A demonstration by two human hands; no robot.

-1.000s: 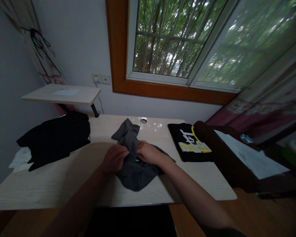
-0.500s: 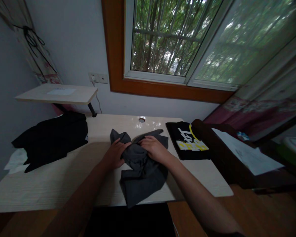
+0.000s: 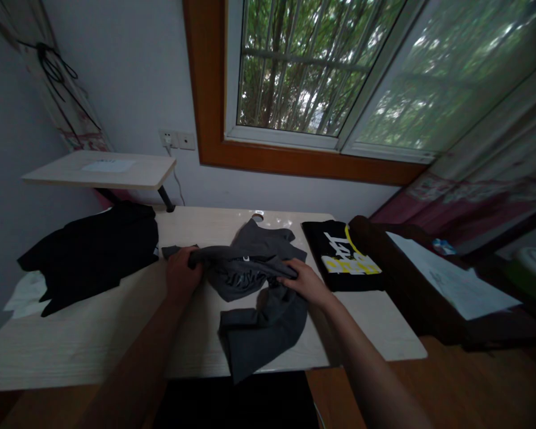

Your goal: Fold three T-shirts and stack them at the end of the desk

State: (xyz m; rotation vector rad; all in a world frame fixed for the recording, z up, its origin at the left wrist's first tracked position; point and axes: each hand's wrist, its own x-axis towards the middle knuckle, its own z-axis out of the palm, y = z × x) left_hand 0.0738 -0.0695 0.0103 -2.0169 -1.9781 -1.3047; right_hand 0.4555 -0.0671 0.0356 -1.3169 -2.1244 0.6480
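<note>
One rumpled dk-gray garment, L hand & R hand gripping folds; wood-grain tabletop under.

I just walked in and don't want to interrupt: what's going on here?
A person grips a rumpled gray garment over the table, left hand and right hand apart on it. It isn't folded. To the right lies a folded black shirt with white-and-yellow print; at left, a loose black garment.
</note>
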